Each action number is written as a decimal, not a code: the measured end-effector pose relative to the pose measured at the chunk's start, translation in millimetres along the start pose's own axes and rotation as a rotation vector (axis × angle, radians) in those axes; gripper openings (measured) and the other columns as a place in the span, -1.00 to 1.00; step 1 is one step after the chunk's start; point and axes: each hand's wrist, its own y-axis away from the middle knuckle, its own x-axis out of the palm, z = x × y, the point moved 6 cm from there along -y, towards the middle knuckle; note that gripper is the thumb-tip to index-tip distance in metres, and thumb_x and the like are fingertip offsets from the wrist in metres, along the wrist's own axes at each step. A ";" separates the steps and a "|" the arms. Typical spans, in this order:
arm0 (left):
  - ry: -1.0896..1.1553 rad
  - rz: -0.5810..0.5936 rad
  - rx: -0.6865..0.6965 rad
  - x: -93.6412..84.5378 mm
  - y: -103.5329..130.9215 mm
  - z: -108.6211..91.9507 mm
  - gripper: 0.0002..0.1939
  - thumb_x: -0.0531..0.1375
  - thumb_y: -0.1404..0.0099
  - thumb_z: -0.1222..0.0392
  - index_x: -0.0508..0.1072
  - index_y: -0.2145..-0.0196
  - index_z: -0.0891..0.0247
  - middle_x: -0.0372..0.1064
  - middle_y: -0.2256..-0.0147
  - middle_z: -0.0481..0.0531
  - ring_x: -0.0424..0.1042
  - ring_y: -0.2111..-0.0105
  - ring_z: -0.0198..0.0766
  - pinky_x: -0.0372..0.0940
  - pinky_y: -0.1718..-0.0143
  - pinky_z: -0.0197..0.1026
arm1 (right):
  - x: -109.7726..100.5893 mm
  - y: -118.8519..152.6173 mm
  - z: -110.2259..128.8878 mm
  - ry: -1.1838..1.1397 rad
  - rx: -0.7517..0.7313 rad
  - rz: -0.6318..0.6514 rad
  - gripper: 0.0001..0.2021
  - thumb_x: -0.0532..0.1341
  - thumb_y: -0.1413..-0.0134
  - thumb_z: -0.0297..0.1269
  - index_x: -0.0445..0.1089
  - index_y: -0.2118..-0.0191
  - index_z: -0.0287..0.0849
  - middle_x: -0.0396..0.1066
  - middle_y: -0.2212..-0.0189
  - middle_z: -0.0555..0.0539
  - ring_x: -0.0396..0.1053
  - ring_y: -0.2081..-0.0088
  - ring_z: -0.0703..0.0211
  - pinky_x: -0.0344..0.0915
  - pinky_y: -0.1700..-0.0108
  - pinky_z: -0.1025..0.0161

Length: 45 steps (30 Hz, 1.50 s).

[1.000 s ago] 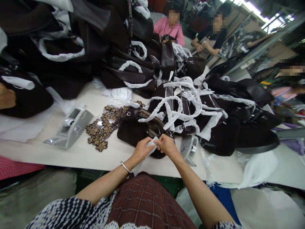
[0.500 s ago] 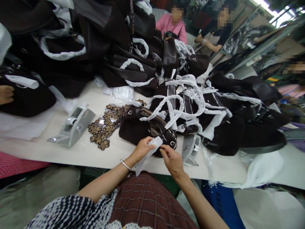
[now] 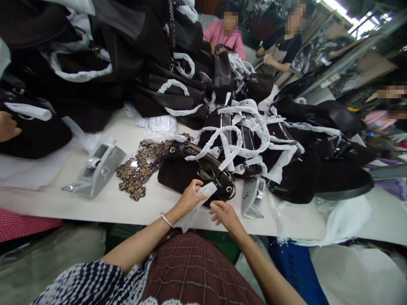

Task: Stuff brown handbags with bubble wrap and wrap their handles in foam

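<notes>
A dark bag [image 3: 174,173] lies open-topped at the table's front edge, its handle wrapped in white. My left hand [image 3: 191,195] pinches a strip of white tissue [image 3: 206,191] against a strap at the bag's right end; the strip's tail hangs toward my apron. Just right of that strip is my right hand [image 3: 223,212], its fingers curled and partly spread below the bag's ring, with nothing visible in them. Leopard-patterned tags [image 3: 136,171] are heaped left of the bag.
Tape dispensers stand left [image 3: 97,169] and right [image 3: 253,197] of the bag. Dark bags [image 3: 178,95] pile up behind. Another person's hand [image 3: 8,126] rests on a bag at far left. More people are beyond the table.
My right hand has come away from the tissue strip, moving slightly down, and its fingers have loosened. My left hand still holds the strip. The view has shifted slightly.
</notes>
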 end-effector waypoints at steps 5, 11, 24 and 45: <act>0.285 0.081 -0.106 5.9 0.8 6.4 -0.54 0.36 0.04 0.15 0.31 0.20 0.29 0.40 0.38 -0.04 0.37 0.43 -0.30 0.20 0.41 -0.29 | 52.3 -8.6 -10.3 -0.622 -0.064 0.231 -0.54 0.36 0.02 0.07 0.46 0.14 -0.21 0.51 0.22 -0.12 0.45 0.17 0.15 0.34 0.00 0.15; 0.361 0.107 -0.154 8.0 -0.1 6.3 -0.49 0.41 0.04 0.06 0.33 0.19 0.29 0.42 0.36 0.00 0.38 0.41 -0.28 0.23 0.37 -0.28 | 67.9 -11.3 -13.1 -0.762 -0.031 0.113 -0.58 0.47 0.21 -0.01 0.47 0.33 -0.24 0.49 0.39 -0.06 0.40 0.34 0.19 0.35 0.16 0.18; -0.117 0.214 -0.060 -28.9 47.6 31.1 -0.71 0.22 -0.19 0.14 0.46 0.14 0.29 0.49 0.26 0.05 0.42 0.29 -0.16 0.26 0.29 -0.25 | 85.6 3.1 -21.2 -0.836 -0.046 0.188 -0.52 0.33 0.03 0.16 0.43 0.27 -0.23 0.30 0.53 0.03 0.18 0.50 0.31 0.07 0.49 0.34; -0.157 0.108 0.155 -40.7 83.8 20.1 -0.58 0.15 -0.30 0.15 0.31 -0.10 0.20 0.40 0.04 0.13 0.42 0.21 -0.17 0.29 0.12 -0.20 | 99.2 -13.6 -25.7 -0.856 -0.100 -0.027 -0.60 0.50 0.28 -0.18 0.50 0.27 -0.26 0.54 0.28 -0.11 0.44 0.26 0.13 0.35 0.11 0.19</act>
